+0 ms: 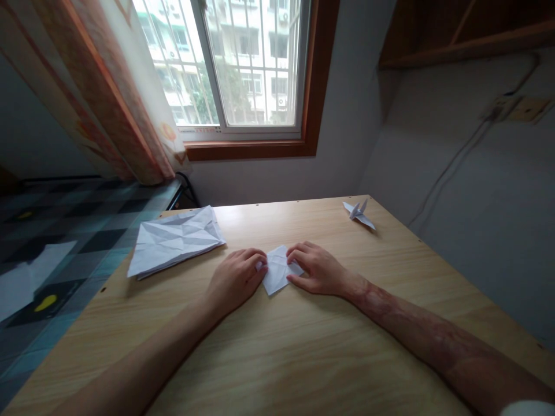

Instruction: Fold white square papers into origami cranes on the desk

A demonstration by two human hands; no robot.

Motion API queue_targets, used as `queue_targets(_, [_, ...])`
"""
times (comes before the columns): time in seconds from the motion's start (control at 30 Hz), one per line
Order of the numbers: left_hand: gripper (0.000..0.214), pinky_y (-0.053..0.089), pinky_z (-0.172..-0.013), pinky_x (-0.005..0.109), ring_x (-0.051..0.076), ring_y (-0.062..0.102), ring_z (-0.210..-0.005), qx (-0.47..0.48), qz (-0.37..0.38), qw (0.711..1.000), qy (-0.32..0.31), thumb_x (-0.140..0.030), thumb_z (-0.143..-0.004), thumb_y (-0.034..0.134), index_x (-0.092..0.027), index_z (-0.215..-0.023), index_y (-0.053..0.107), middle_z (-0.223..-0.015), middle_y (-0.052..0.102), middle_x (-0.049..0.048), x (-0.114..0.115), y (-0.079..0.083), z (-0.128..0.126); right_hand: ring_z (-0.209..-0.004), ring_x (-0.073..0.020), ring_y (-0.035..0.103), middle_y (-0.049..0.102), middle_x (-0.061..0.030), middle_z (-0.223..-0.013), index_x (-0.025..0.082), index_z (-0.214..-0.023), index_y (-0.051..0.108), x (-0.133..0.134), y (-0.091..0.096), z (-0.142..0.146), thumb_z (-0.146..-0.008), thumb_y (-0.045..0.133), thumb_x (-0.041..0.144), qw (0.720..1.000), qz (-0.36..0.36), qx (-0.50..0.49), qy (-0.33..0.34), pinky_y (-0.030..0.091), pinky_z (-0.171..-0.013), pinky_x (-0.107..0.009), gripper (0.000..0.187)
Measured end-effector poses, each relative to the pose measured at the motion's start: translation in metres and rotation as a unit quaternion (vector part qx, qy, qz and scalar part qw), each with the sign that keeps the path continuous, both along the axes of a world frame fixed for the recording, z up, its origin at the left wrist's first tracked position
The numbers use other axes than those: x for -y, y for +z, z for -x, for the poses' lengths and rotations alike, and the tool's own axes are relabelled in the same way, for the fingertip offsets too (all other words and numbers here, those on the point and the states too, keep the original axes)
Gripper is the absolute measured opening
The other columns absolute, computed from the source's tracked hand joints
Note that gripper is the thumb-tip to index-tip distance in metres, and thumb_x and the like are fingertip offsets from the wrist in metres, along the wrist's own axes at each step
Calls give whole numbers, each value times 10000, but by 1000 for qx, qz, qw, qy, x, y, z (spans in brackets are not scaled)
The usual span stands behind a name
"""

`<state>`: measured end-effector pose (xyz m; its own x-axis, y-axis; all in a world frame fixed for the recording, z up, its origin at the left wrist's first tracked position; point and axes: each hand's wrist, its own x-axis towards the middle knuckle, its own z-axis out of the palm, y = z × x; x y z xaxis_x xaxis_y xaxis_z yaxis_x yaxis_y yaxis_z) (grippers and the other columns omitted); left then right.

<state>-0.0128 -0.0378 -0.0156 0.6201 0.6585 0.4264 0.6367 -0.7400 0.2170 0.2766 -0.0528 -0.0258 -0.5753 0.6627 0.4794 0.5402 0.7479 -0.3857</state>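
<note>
A small folded piece of white paper [276, 270] lies on the wooden table between my hands, creased and roughly diamond-shaped. My left hand [239, 273] has its fingers bent and closed on the paper's left corner. From the other side, my right hand [318, 268] grips the right edge, thumb in front and fingers curled behind, with a corner of paper showing between them. Parts of the paper's side edges are hidden under the fingers.
A stack of creased white paper sheets [177, 238] rests at the table's [277, 358] back left. Near the back right corner stands a folded paper crane [359, 215]. A bed with a checked cover [99, 245] adjoins on the left, below a window [255, 69] and curtain [117, 86].
</note>
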Motion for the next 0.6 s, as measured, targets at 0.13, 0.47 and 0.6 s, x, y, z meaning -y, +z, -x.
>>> queue_targets(0.13, [183,573,-991,470,311,731,-1133,-4,1,999,48,-331,-1076,603,-223,-1200,683,-1248,779,109,-1,-3,1,-1116,-297,670,737,-96,-1217,244,-1117,675,1,2,0,-937,858,404,1000,-3,4,5,552,-1024,-455,302])
queue_targets(0.47, [184,596,-995,430,277,730,-1121,47,65,997,-5,-327,-1119,530,-239,-1210,663,-1203,778,93,-4,-5,2,-1213,-309,638,705,-123,-1327,225,-1315,654,-1,-2,2,-970,809,301,1000,-7,-6,-16,527,-1093,-477,386])
queue_targets(0.6, [279,601,-1051,414,261,742,-1204,64,91,993,-26,-293,-1142,457,-245,-1374,606,-1328,759,107,1,-3,0,-1131,-290,639,714,-100,-1202,230,-1205,691,-1,-3,3,-974,831,346,999,8,2,-37,535,-1023,-443,294])
